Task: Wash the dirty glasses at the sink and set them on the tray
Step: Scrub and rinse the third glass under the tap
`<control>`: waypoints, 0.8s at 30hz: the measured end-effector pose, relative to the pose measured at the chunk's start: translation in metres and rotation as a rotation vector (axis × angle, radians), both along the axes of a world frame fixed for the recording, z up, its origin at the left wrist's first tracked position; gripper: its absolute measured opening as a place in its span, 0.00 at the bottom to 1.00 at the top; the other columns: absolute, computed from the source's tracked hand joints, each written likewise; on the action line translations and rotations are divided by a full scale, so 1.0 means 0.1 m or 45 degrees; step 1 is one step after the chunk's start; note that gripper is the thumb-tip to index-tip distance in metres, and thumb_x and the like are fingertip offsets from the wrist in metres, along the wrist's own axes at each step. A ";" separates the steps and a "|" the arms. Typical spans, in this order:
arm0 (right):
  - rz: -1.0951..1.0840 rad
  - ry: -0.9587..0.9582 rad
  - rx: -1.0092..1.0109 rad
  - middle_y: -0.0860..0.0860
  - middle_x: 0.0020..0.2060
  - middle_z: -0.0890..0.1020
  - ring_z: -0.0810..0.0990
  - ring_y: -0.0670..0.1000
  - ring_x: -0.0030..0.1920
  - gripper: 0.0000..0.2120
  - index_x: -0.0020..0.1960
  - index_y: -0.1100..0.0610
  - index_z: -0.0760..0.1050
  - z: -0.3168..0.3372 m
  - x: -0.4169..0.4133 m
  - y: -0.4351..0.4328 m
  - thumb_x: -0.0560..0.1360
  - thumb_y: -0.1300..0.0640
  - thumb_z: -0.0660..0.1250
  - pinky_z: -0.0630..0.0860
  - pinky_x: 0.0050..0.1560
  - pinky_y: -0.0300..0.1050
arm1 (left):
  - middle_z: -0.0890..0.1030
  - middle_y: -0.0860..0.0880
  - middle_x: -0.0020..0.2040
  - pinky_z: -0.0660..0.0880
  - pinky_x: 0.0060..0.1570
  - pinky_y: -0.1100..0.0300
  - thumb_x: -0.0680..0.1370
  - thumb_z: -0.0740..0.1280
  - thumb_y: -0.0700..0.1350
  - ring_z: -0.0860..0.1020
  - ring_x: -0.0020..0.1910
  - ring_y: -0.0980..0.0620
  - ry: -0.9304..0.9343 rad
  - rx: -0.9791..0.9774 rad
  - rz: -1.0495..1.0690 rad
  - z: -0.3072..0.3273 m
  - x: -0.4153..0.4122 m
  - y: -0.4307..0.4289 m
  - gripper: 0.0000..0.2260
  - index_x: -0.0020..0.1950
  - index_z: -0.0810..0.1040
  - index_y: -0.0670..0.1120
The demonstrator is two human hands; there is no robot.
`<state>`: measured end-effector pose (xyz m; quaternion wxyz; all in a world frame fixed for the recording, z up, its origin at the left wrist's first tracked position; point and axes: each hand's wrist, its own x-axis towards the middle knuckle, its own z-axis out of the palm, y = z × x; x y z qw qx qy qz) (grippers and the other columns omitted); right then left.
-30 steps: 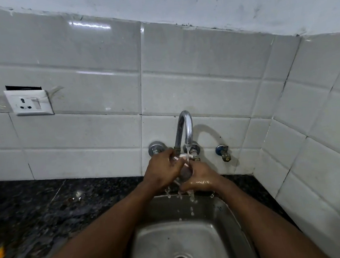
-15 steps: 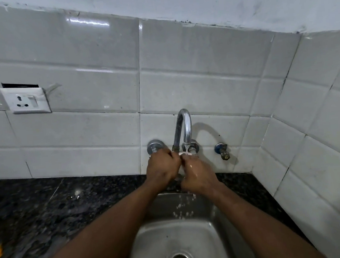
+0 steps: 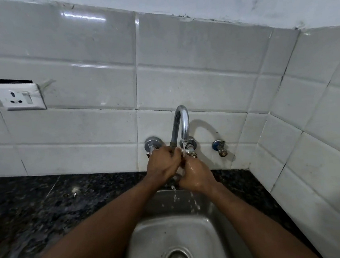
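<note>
Hiding most of the glass [image 3: 178, 170], left hand [image 3: 164, 163] and right hand [image 3: 196, 174] clamp curled fingers [image 3: 172, 154] round it.

Wall socket [image 3: 19, 97] (white), speckled counter [image 3: 27, 209].

A clear glass [image 3: 179, 171], mostly hidden between the left hand [image 3: 164, 164] and right hand [image 3: 197, 175], is held under running water [image 3: 184, 148] above the steel sink [image 3: 154, 238].

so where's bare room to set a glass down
Widest: black counter left of the sink. Narrower strip right of it, by the corner tiles. Crowded under the tap, where the left hand and right hand meet.
</note>
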<state>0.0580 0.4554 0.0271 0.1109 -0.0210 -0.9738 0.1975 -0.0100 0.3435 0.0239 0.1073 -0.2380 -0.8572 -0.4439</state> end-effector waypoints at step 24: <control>-0.427 0.527 -1.091 0.50 0.45 0.82 0.80 0.41 0.36 0.31 0.59 0.53 0.66 -0.16 -0.14 -0.22 0.65 0.57 0.81 0.70 0.28 0.25 | 0.83 0.35 0.53 0.79 0.45 0.48 0.80 0.51 0.67 0.80 0.52 0.38 -1.660 0.946 -0.089 -0.40 0.30 -0.05 0.34 0.59 0.79 0.39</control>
